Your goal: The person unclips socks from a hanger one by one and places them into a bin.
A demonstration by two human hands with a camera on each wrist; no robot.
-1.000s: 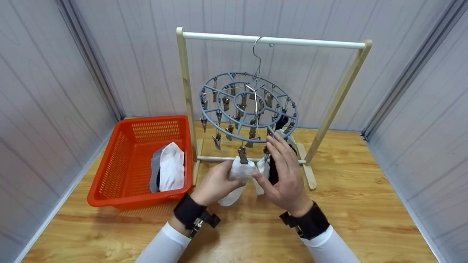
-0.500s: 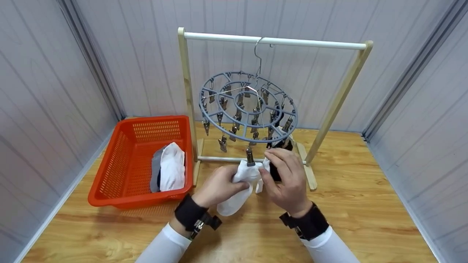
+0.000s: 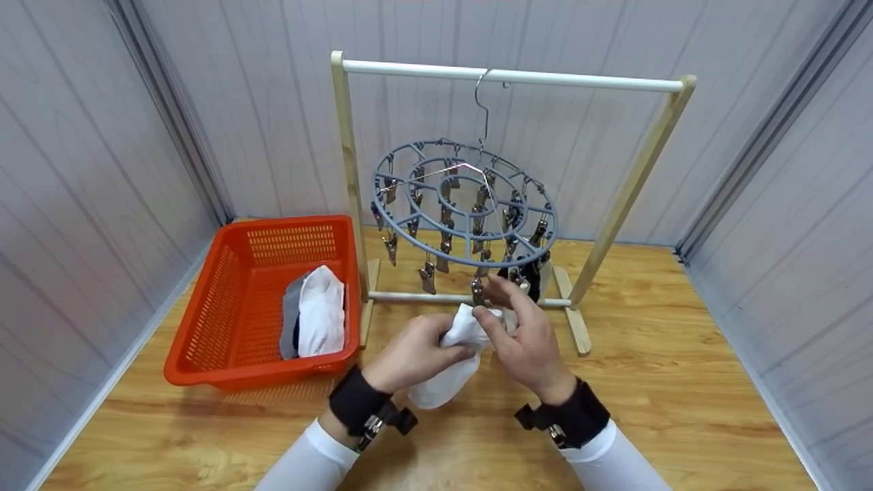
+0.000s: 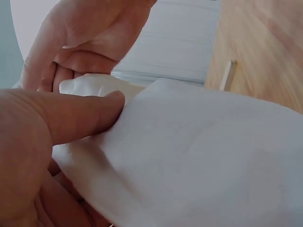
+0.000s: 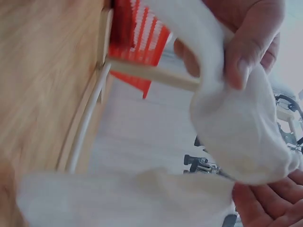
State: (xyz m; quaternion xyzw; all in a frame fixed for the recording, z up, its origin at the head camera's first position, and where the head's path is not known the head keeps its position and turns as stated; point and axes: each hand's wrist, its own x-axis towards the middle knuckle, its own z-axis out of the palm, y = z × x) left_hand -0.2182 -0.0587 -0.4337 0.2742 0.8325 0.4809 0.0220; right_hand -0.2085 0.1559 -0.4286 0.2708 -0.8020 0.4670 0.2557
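A white sock (image 3: pixel 445 383) is pinched by my left hand (image 3: pixel 414 351), the thumb in front and the fingers behind the cloth. My right hand (image 3: pixel 530 349) pinches the sock's upper edge, thumb in front and fingers curled behind. A metal clip (image 3: pixel 477 292) hangs right above that edge, between the right thumb and index finger. The clip belongs to a round grey-blue hanger (image 3: pixel 470 262), tilted down toward me. In the right wrist view a second white sock (image 5: pixel 118 198) hangs beside the first. Dark socks (image 3: pixel 532 273) hang behind my right hand.
The hanger hooks over the white top bar (image 3: pixel 580 80) of a wooden rack. Several bare clips dangle from its rings. At the left stands an orange basket (image 3: pixel 259 378), holding a white sock (image 3: pixel 322 314) and a grey one (image 3: pixel 290 320). Walls enclose the table.
The clip and the white sock's upper edge have shifted right as the hanger turned slightly. My right fingers have gone from straight to curled behind the sock's edge; the second white sock is mostly covered.
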